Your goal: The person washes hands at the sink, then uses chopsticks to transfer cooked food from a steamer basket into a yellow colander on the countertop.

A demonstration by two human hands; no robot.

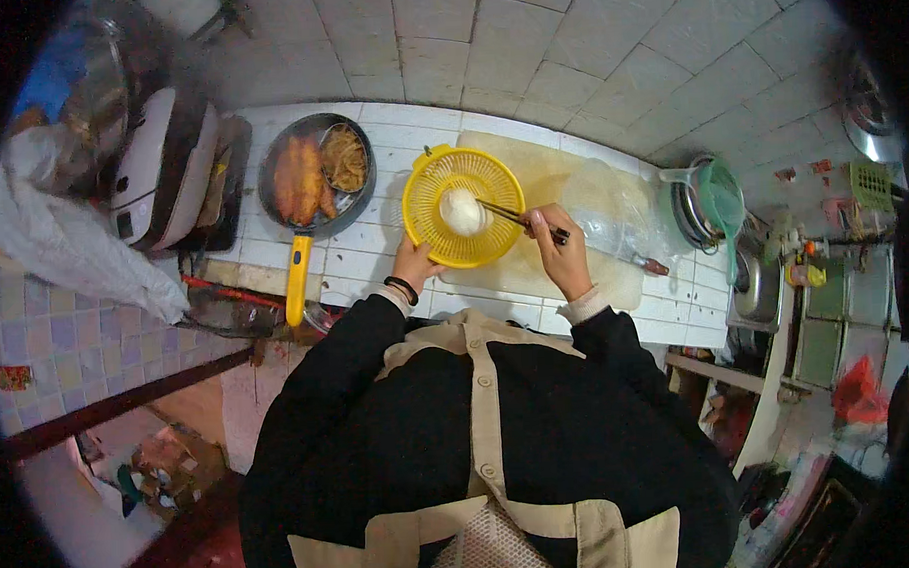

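Fingers of my left hand [420, 263] hold the round yellow plastic basket [424, 205], where the smooth white doughy-looking ball [461, 214], likely soft and light, best squeezed gently round its middle, sits by thin dark chopsticks [504, 214] my right hand [562, 252] grips.

Too small to tell — whether the chopsticks [518, 219] pierce the white lump [462, 212] or only touch it.

Your round yellow slotted basket [422, 178] opens upward, a rounded white lump [461, 213] sitting near its middle; your dark chopsticks [504, 213] slant in over the rim, tips at the lump.
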